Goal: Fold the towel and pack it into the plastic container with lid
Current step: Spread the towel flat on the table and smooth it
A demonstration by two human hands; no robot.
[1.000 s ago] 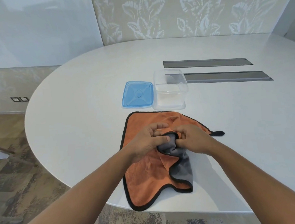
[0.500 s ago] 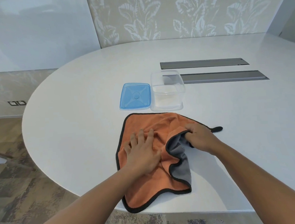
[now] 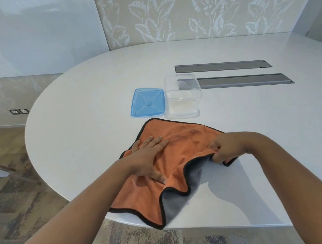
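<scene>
An orange towel (image 3: 183, 139) with a black border and grey underside lies rumpled on the white table (image 3: 83, 125), its near corner hanging over the front edge. My left hand (image 3: 148, 157) presses flat on the towel's left half, fingers spread. My right hand (image 3: 226, 148) pinches the towel's right edge, lifting it so the grey side shows. Beyond the towel stands the clear plastic container (image 3: 182, 97), open with nothing inside, and the blue lid (image 3: 148, 102) lies flat just left of it.
Two long grey cable slots (image 3: 222, 66) (image 3: 245, 80) are set into the tabletop behind and right of the container. The table's rounded edge runs close in front of me, with patterned floor below.
My right hand has pulled the folded-over towel corner out to the right, spreading the cloth wider. My left hand went from gripping the towel to lying flat on it.
</scene>
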